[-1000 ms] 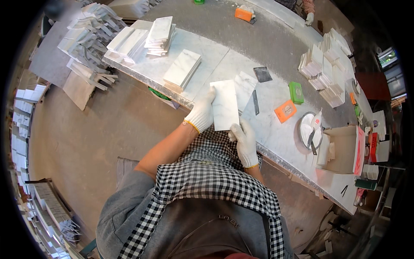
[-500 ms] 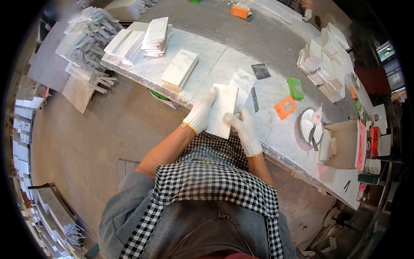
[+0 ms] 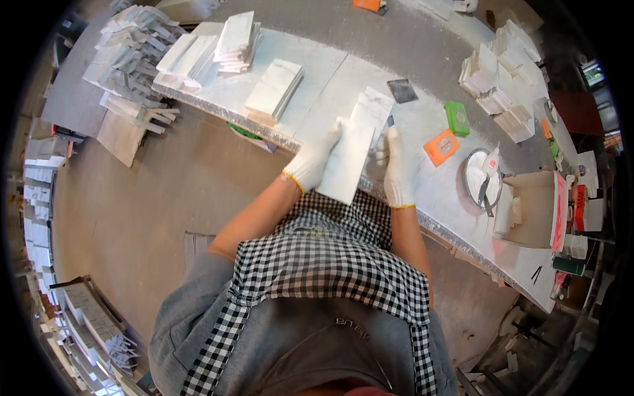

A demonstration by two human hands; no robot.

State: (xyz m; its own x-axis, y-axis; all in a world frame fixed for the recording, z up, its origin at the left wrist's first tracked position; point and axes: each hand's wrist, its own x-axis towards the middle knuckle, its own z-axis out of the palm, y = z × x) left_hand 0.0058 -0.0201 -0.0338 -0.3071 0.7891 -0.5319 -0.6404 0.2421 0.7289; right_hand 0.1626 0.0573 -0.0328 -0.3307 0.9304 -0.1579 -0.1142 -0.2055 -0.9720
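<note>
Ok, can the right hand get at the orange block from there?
Probably yes: only tabletop shows between the right hand and the orange block, though it may be gripping the dark strip.

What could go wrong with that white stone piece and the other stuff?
The marbled tile could slip: only the left hand seems to grip it, and its lower end shows past the front edge of the worktable, so it might fall and break. The uneven tile stack might slide if bumped. The putty knife pokes out over the rim of the bowl, so an arm could knock it.
</note>
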